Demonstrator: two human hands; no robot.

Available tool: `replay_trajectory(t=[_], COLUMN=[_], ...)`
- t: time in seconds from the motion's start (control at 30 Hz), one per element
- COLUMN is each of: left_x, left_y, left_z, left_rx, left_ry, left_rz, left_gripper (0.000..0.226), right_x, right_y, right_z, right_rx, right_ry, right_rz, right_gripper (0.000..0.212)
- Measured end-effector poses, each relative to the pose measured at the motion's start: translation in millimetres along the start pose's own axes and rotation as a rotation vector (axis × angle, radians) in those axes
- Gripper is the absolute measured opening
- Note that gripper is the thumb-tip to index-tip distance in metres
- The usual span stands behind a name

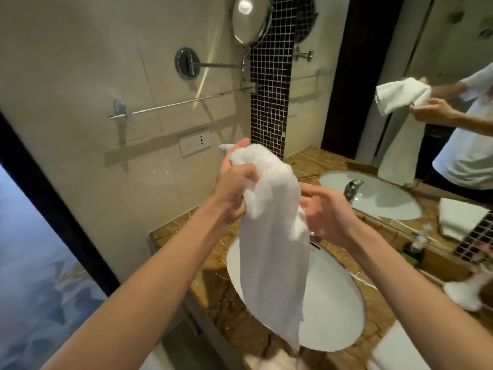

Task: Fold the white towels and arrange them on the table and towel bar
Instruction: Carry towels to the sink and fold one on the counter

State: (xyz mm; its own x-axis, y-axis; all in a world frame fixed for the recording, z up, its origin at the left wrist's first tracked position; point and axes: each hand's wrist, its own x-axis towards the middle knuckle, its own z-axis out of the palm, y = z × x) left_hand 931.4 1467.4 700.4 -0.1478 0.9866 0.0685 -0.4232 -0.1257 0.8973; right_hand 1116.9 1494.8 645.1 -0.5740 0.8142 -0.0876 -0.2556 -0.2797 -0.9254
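A white towel hangs lengthwise in the air above the sink. My left hand grips its bunched top end, fingers curled into the cloth. My right hand is at the towel's right edge at mid height, fingers curled toward the cloth; the contact itself is hidden behind the towel. The chrome towel bar runs bare along the beige wall, up and left of my hands. Another white towel lies crumpled on the counter at the right, blurred.
The brown marble counter holds the oval sink. A round shaving mirror on an arm sticks out above the bar. The wall mirror at right reflects a folded towel, the faucet and me. A dark door frame borders the left.
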Motion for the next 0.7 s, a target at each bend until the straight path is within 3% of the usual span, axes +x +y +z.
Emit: replay_trajectory(t=[0.1,0.17,0.27,0.43,0.5,0.6,0.7], left_x=[-4.3,-6.9,-10.0,-6.8,-4.7,-0.5,4.1], left_y=[9.5,16.3,28.4,37.1,33.8,34.3,49.0], left_z=[2.7,3.0,0.9,-2.3,-3.4,-4.6,-3.2], left_rx=[0.008,-0.035,-0.077,0.003,0.048,0.053,0.06], left_ry=[-0.079,-0.139,-0.22,-0.269,-0.255,-0.235,-0.234], left_rz=[0.024,0.029,0.021,0.065,0.1,0.173,0.241], left_gripper=[0.059,0.049,0.035,0.012,0.019,0.048,0.05], right_x=[9.5,16.4,22.9,29.8,28.6,23.5,19.4], right_y=[-29.3,-46.7,-68.7,-87.1,-93.4,-105.9,-120.9], right_z=[-1.0,7.2,25.1,46.5,54.4,57.6,57.9], right_rx=[-0.079,-0.075,0.023,0.128,0.083,0.086,-0.029], right_ry=[-0.034,-0.012,-0.032,0.078,0.107,0.15,0.167], right_rz=[0.016,0.031,0.07,0.093,0.051,-0.019,-0.179], right_gripper=[0.07,0.074,0.056,0.041,0.035,0.033,0.04])
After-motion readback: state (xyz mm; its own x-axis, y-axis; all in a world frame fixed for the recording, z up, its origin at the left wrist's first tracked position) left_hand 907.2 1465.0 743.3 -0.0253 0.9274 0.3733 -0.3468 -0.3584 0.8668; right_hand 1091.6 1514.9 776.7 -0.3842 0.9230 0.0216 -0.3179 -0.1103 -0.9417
